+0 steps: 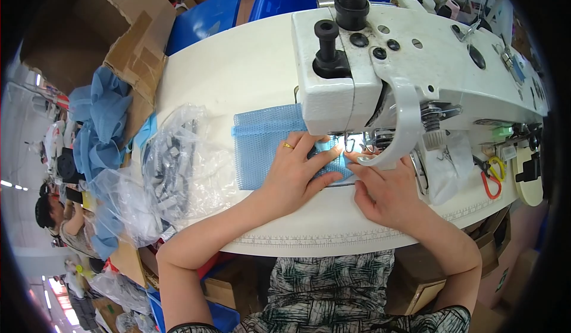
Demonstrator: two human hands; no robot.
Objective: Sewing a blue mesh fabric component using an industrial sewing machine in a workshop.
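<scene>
A piece of light blue mesh fabric lies flat on the sewing machine's table, its right end running under the machine head. My left hand, with a ring on one finger, rests on the fabric with its fingers spread, fingertips close to the lit needle area. My right hand comes from the other side, thumb apart and fingers stretched toward the same spot. Its fingertips touch down by the fabric's right edge, partly hidden behind a curved white guard. The white sewing machine stands over both.
Left of the fabric lies a clear plastic bag of small dark and grey pieces. Blue fabric spills from a cardboard box. Red- and yellow-handled scissors lie at the right. A printed ruler follows the table's front edge.
</scene>
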